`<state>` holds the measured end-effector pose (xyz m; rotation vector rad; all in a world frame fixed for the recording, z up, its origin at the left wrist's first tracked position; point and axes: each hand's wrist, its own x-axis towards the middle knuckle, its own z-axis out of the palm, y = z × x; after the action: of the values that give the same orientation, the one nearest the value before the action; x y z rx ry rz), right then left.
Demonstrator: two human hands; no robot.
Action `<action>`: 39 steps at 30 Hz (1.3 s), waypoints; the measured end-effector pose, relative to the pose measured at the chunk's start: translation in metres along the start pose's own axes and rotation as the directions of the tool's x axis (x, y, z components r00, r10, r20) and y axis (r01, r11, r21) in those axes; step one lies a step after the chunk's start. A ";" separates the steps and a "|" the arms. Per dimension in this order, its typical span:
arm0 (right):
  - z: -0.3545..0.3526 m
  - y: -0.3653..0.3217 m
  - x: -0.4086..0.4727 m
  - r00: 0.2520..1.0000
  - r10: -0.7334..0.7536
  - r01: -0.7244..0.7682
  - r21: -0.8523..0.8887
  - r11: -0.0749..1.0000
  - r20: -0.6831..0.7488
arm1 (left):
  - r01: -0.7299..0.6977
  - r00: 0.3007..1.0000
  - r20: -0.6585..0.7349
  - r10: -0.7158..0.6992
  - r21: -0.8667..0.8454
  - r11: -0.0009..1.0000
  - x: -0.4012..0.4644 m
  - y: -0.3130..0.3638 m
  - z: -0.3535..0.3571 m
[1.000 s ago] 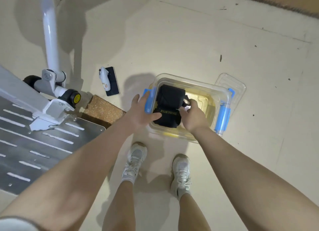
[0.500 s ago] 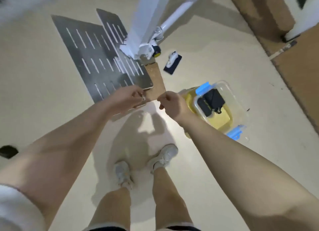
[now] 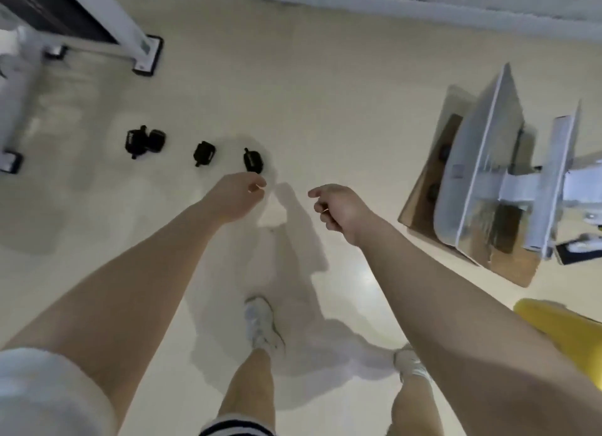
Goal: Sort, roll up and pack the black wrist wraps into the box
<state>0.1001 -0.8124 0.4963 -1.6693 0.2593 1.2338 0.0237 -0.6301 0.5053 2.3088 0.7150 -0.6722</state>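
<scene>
Three dark bundles of rolled black wrist wraps lie in a row on the pale floor: a larger one (image 3: 144,141) at the left, a small one (image 3: 204,153) in the middle, another (image 3: 253,159) just beyond my left hand. My left hand (image 3: 235,194) hovers just short of that nearest wrap, fingers loosely curled, holding nothing. My right hand (image 3: 338,204) hangs further right over bare floor, fingers loosely curled and holding nothing. Only a yellow edge of the box (image 3: 566,325) shows at the lower right.
A metal slotted platform on a white frame (image 3: 488,188) sits on a cork board (image 3: 426,194) at the right. White frame legs with black feet (image 3: 146,56) stand at the upper left. My two feet in white shoes (image 3: 260,325) are below.
I have turned away from the box, which slid to the lower right edge. Both hands left the box and now reach toward the wraps lying on the floor.
</scene>
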 end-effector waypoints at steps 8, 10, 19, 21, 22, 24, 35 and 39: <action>0.223 -0.098 0.077 0.995 0.060 -0.046 -0.168 0.985 0.080 | 0.142 0.989 -0.031 -0.146 -0.103 0.984 0.014 -0.204 -0.152; 0.253 -0.119 0.101 0.994 0.059 -0.038 -0.210 0.977 0.095 | 0.153 0.984 -0.065 -0.165 -0.161 0.975 0.032 -0.233 -0.178; 0.370 -0.202 0.288 0.994 0.004 0.033 -0.332 0.943 0.110 | 0.293 0.944 -0.078 -0.319 -0.243 0.925 0.179 -0.362 -0.250; 0.396 -0.204 0.335 0.994 -0.028 0.070 -0.430 0.900 0.103 | 0.309 0.927 -0.110 -0.357 -0.311 0.899 0.214 -0.390 -0.257; 0.408 -0.203 0.355 0.995 -0.036 0.079 -0.480 0.874 0.098 | 0.310 0.922 -0.122 -0.366 -0.329 0.892 0.232 -0.403 -0.258; 0.425 -0.192 0.397 0.995 -0.040 0.084 -0.561 0.824 0.089 | 0.310 0.924 -0.120 -0.363 -0.322 0.895 0.268 -0.433 -0.256; 0.446 -0.069 0.613 0.977 0.069 -0.194 -0.716 0.670 -0.200 | 0.264 0.954 -0.140 -0.266 -0.030 0.964 0.470 -0.593 -0.139; 0.456 -0.041 0.669 0.884 0.273 -0.429 -0.425 0.797 -0.379 | 0.298 0.926 -0.237 -0.293 -0.016 0.954 0.526 -0.641 -0.113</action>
<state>0.1592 -0.1844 -0.0129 -2.3530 0.4923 1.3995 0.0300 0.0351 -0.0017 2.3464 1.1910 -0.5387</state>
